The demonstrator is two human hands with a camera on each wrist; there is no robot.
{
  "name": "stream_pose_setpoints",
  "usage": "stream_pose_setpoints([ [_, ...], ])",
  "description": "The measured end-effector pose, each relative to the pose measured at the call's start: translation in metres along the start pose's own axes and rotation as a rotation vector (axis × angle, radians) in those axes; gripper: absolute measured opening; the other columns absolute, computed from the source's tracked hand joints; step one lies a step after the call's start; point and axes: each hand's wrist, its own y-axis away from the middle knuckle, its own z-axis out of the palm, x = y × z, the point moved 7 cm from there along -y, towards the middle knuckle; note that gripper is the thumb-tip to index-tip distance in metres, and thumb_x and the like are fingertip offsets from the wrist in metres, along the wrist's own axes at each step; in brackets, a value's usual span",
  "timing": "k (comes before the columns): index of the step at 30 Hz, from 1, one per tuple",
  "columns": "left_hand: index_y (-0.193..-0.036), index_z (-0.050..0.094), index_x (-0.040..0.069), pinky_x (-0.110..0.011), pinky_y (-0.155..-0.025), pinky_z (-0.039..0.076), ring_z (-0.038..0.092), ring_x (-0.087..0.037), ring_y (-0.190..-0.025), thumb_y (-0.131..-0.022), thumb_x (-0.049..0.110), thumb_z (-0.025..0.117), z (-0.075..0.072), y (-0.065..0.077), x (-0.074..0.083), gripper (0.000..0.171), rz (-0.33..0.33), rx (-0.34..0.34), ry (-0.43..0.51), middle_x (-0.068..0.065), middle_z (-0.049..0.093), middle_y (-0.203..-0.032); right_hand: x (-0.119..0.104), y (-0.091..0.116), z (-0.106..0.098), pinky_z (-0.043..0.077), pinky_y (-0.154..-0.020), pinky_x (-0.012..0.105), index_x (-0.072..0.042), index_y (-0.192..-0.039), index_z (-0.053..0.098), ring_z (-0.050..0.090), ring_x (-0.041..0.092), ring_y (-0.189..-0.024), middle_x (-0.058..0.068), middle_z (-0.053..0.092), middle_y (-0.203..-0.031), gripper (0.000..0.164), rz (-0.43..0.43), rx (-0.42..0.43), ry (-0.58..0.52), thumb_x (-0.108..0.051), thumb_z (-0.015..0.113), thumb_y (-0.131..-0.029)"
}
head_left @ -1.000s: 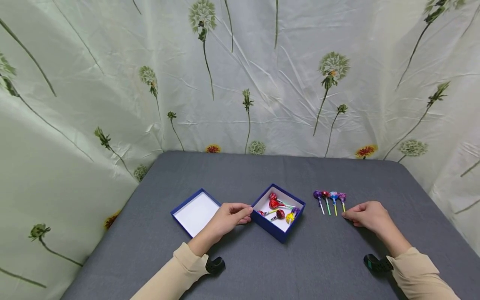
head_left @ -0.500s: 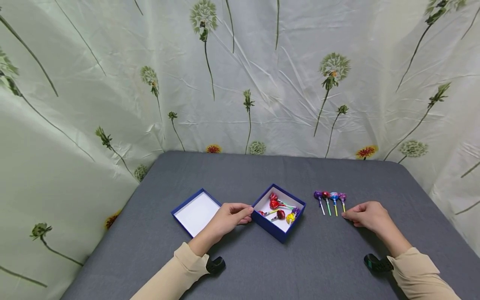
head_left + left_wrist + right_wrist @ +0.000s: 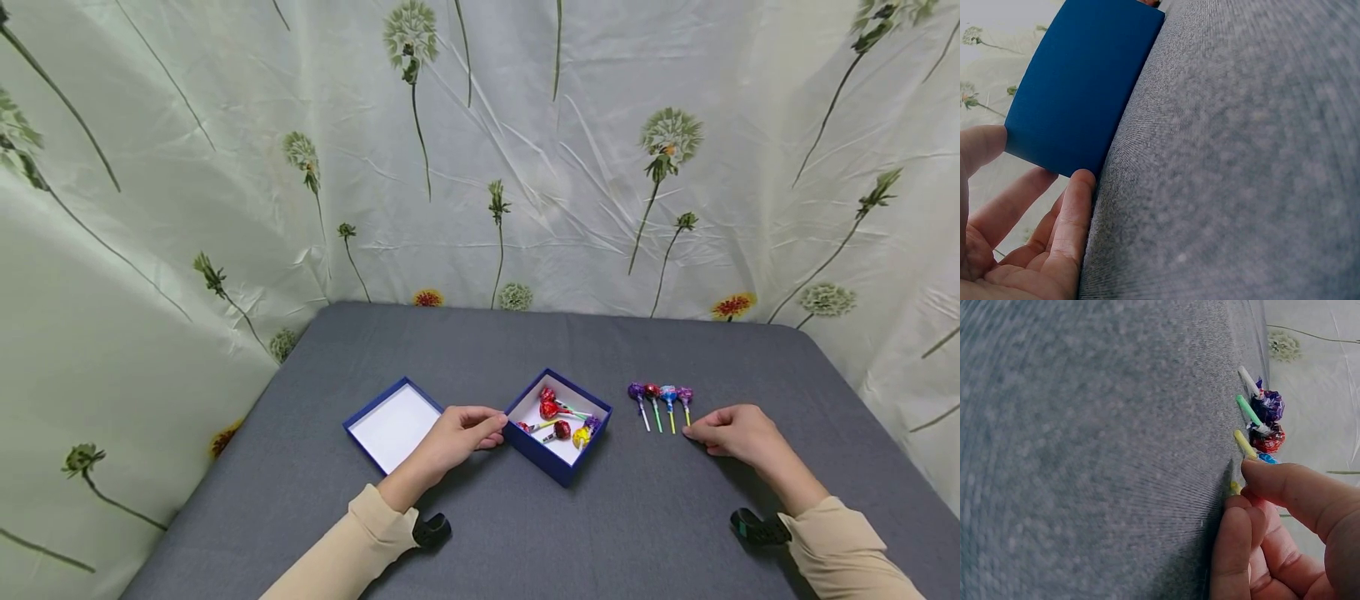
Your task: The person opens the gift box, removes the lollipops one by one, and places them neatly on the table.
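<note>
Right hand (image 3: 737, 432) pinched on rightmost lollipop (image 3: 685, 395), lower right, left hand (image 3: 454, 437) gripping blue box (image 3: 536, 452), lower centre.

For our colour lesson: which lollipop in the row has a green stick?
The red lollipop, second from the left; the other three sticks are white or yellow.

This is a curtained-in tabletop nook: pale, creased fabric (image 3: 573, 250) printed with long-stemmed dandelions (image 3: 672, 133) and red-and-yellow blooms (image 3: 733, 305) hangs behind a grey, cloth-covered table (image 3: 615, 533) and down both its sides. The fabric screens off everything beyond, so whether this is a home, a studio or an office cannot be told.
</note>
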Motion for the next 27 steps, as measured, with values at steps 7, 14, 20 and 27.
stream_pose_setpoints([
  [7, -0.129, 0.075, 0.003, -0.034, -0.098, 0.064, 0.076, -0.016, -0.106, -0.107, 0.033, 0.068, 0.0, 0.0, -0.001, 0.037, -0.001, 0.002, -0.003, -0.011, 0.077, -0.124, -0.006, 0.002, -0.004, 0.058, -0.062, 0.022, 0.003, -0.095, 0.077, 0.065, 0.007, -0.072, -0.007, 0.07, -0.082, 0.03, -0.023, -0.011, 0.009, -0.026, 0.081, -0.097],
  [14, -0.128, 0.076, 0.003, -0.034, -0.098, 0.064, 0.076, -0.016, -0.105, -0.107, 0.032, 0.069, -0.001, 0.0, -0.001, 0.037, 0.002, 0.003, -0.001, -0.011, 0.077, -0.122, -0.017, 0.006, -0.008, 0.059, -0.065, 0.024, 0.003, -0.097, 0.077, 0.067, 0.009, -0.075, -0.003, 0.073, -0.086, 0.031, -0.075, -0.033, 0.037, -0.028, 0.078, -0.099],
  [20, -0.128, 0.075, 0.002, -0.033, -0.098, 0.064, 0.076, -0.015, -0.105, -0.107, 0.03, 0.069, -0.001, 0.0, -0.001, 0.036, 0.008, 0.0, 0.006, -0.011, 0.077, -0.122, -0.036, 0.011, -0.011, 0.057, -0.066, 0.026, 0.003, -0.1, 0.077, 0.066, 0.01, -0.076, -0.002, 0.074, -0.084, 0.034, -0.11, -0.041, 0.069, -0.031, 0.077, -0.1],
  [27, -0.128, 0.076, 0.002, -0.032, -0.097, 0.064, 0.076, -0.015, -0.104, -0.107, 0.029, 0.069, -0.001, -0.001, -0.002, 0.035, 0.009, -0.005, 0.01, -0.01, 0.077, -0.121, -0.063, 0.018, -0.008, 0.051, -0.064, 0.027, 0.0, -0.101, 0.077, 0.06, 0.011, -0.073, -0.003, 0.069, -0.078, 0.034, -0.162, -0.058, 0.104, -0.034, 0.079, -0.099],
])
